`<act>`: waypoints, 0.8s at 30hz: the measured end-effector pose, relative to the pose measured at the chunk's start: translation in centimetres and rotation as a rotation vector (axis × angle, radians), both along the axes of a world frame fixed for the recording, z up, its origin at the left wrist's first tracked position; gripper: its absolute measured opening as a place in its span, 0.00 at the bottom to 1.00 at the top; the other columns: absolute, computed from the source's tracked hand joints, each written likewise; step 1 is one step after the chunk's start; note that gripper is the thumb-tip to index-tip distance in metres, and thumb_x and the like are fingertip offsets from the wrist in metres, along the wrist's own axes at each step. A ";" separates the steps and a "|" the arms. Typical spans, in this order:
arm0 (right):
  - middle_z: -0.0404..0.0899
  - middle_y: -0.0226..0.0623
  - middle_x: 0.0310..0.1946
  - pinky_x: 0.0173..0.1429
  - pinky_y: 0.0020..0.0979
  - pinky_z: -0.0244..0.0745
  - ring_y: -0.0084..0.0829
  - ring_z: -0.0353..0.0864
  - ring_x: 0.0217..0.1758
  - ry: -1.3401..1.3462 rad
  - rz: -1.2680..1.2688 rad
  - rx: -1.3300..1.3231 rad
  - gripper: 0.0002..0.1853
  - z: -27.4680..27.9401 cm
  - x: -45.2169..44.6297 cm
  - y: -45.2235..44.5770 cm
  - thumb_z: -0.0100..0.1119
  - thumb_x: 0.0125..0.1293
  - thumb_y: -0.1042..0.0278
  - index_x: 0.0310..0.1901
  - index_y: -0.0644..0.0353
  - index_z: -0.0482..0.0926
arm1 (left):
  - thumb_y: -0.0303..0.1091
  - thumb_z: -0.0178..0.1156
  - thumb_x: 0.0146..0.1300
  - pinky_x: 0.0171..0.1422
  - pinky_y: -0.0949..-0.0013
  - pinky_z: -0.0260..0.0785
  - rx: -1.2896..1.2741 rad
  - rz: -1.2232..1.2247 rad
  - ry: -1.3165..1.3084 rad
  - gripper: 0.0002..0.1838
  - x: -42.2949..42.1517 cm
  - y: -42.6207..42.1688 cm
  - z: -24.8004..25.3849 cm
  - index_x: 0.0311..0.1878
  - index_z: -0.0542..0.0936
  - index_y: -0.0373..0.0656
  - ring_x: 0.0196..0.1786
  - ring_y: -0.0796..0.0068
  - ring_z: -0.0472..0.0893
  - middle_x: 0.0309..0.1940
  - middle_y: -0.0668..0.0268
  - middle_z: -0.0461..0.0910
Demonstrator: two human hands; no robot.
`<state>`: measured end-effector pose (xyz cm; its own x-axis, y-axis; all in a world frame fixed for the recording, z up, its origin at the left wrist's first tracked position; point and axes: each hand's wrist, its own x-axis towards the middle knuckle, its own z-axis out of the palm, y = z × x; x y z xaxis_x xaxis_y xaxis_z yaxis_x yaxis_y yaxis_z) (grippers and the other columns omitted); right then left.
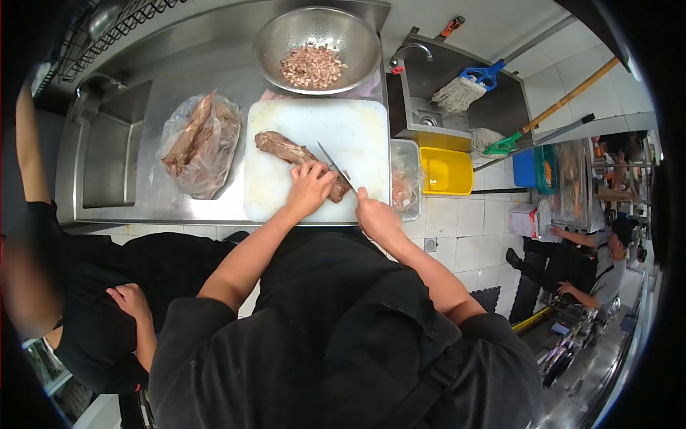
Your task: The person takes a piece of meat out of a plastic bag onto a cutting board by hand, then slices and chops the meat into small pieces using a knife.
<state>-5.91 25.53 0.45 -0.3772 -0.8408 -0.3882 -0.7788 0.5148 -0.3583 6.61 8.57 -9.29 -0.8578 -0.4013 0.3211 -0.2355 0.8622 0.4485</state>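
Note:
A long brown piece of meat [286, 149] lies slantwise on the white cutting board [279, 116]. My left hand [309, 189] presses down on the meat near its lower right end, fingers curled over it. In my right hand [376, 217] is the handle of a knife [334, 164]. Its blade points up and to the left, along the right side of the meat; whether the edge touches it, I cannot tell. Behind the board stands a perforated metal colander [268, 50] holding small diced meat [313, 66]. Left of the board, a clear plastic bag [223, 161] holds more long meat pieces [193, 136].
A clear plastic container [406, 154] with scraps sits right of the board, beside a yellow bucket [446, 170]. Sinks lie at far left [107, 164] and back right [446, 86], mops nearby. One person [128, 307] stands close on my left; another [593, 261] is farther right.

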 end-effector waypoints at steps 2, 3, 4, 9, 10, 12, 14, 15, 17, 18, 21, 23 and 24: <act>0.85 0.60 0.31 0.44 0.59 0.79 0.60 0.87 0.39 0.008 -0.018 -0.029 0.09 -0.7 -0.3 -1.1 0.45 0.69 0.75 0.49 0.66 0.69 | 0.37 0.64 0.68 0.65 0.43 0.54 0.009 0.004 -0.027 0.10 0.2 -0.1 0.2 0.51 0.83 0.54 0.62 0.57 0.71 0.51 0.67 0.76; 0.85 0.60 0.31 0.44 0.59 0.79 0.60 0.87 0.39 0.005 -0.026 -0.033 0.09 0.0 -0.1 -1.0 0.45 0.69 0.75 0.49 0.66 0.69 | 0.37 0.64 0.68 0.65 0.43 0.54 0.004 -0.004 -0.030 0.10 0.3 -0.2 0.3 0.51 0.83 0.54 0.62 0.57 0.71 0.51 0.67 0.76; 0.85 0.60 0.31 0.44 0.59 0.79 0.61 0.87 0.39 -0.009 -0.012 -0.010 0.09 1.4 -0.1 -0.8 0.45 0.69 0.75 0.49 0.66 0.68 | 0.37 0.64 0.68 0.65 0.43 0.53 -0.006 -0.006 -0.031 0.10 0.3 -0.3 0.3 0.51 0.83 0.54 0.62 0.57 0.70 0.51 0.67 0.76; 0.85 0.61 0.31 0.44 0.60 0.78 0.61 0.87 0.39 -0.046 0.005 0.123 0.09 6.5 0.0 2.0 0.44 0.69 0.76 0.49 0.66 0.68 | 0.37 0.64 0.68 0.66 0.42 0.52 -0.033 0.016 -0.023 0.10 0.1 0.1 0.0 0.52 0.83 0.54 0.62 0.57 0.70 0.52 0.67 0.76; 0.85 0.61 0.31 0.44 0.60 0.79 0.61 0.87 0.39 -0.053 0.000 0.158 0.09 6.5 0.0 2.3 0.45 0.68 0.76 0.49 0.66 0.67 | 0.37 0.64 0.68 0.66 0.43 0.53 -0.027 0.017 -0.010 0.10 0.1 0.0 0.1 0.52 0.83 0.54 0.62 0.57 0.70 0.52 0.67 0.76; 0.85 0.61 0.32 0.44 0.59 0.79 0.62 0.87 0.40 -0.062 0.001 0.197 0.09 5.9 0.2 2.1 0.45 0.68 0.76 0.49 0.66 0.67 | 0.37 0.64 0.68 0.66 0.43 0.53 -0.017 0.024 0.001 0.11 0.3 0.2 0.0 0.52 0.83 0.54 0.62 0.57 0.70 0.52 0.67 0.76; 0.85 0.61 0.32 0.45 0.59 0.79 0.63 0.87 0.40 -0.053 -0.009 0.082 0.10 3.5 0.3 0.6 0.46 0.68 0.75 0.49 0.66 0.68 | 0.37 0.64 0.68 0.65 0.43 0.54 -0.017 0.019 0.006 0.11 0.1 0.1 -0.2 0.52 0.83 0.54 0.62 0.57 0.71 0.52 0.67 0.76; 0.85 0.61 0.32 0.45 0.59 0.79 0.63 0.87 0.40 -0.052 -0.005 0.076 0.10 2.4 0.1 0.1 0.46 0.68 0.75 0.49 0.66 0.68 | 0.37 0.64 0.68 0.65 0.43 0.54 -0.023 0.023 0.007 0.11 0.1 0.0 -0.2 0.52 0.83 0.54 0.62 0.57 0.71 0.52 0.67 0.76; 0.85 0.62 0.32 0.45 0.59 0.79 0.62 0.87 0.40 -0.020 0.006 0.045 0.11 0.8 -0.2 -0.9 0.47 0.68 0.74 0.50 0.66 0.68 | 0.38 0.64 0.68 0.65 0.44 0.55 -0.013 0.009 -0.022 0.11 0.1 0.0 -0.1 0.52 0.83 0.54 0.61 0.58 0.71 0.51 0.67 0.75; 0.85 0.62 0.32 0.45 0.59 0.79 0.62 0.87 0.40 -0.024 0.006 0.039 0.11 1.0 -0.1 -0.6 0.47 0.68 0.74 0.50 0.66 0.68 | 0.38 0.64 0.68 0.65 0.44 0.55 -0.020 0.008 -0.026 0.11 0.2 0.1 -0.2 0.52 0.83 0.54 0.61 0.58 0.71 0.51 0.67 0.75; 0.85 0.62 0.33 0.45 0.59 0.79 0.61 0.87 0.40 -0.044 0.024 0.041 0.12 3.0 -0.1 1.4 0.47 0.68 0.74 0.51 0.67 0.68 | 0.38 0.65 0.67 0.65 0.45 0.55 -0.026 0.010 0.001 0.11 0.1 0.0 0.0 0.52 0.83 0.54 0.60 0.59 0.71 0.49 0.67 0.75; 0.85 0.62 0.33 0.45 0.59 0.79 0.60 0.87 0.40 -0.065 -0.008 0.176 0.13 4.5 0.2 2.6 0.47 0.68 0.74 0.52 0.67 0.68 | 0.38 0.65 0.68 0.65 0.46 0.56 -0.019 0.007 0.017 0.11 0.1 -0.2 -0.1 0.51 0.83 0.54 0.60 0.59 0.71 0.49 0.67 0.75; 0.85 0.62 0.33 0.45 0.59 0.79 0.60 0.87 0.40 -0.064 -0.004 0.181 0.13 3.6 0.2 2.8 0.47 0.68 0.74 0.52 0.67 0.68 | 0.38 0.65 0.68 0.65 0.46 0.56 -0.010 -0.001 0.034 0.10 0.2 -0.1 -0.2 0.51 0.83 0.53 0.59 0.59 0.71 0.49 0.67 0.75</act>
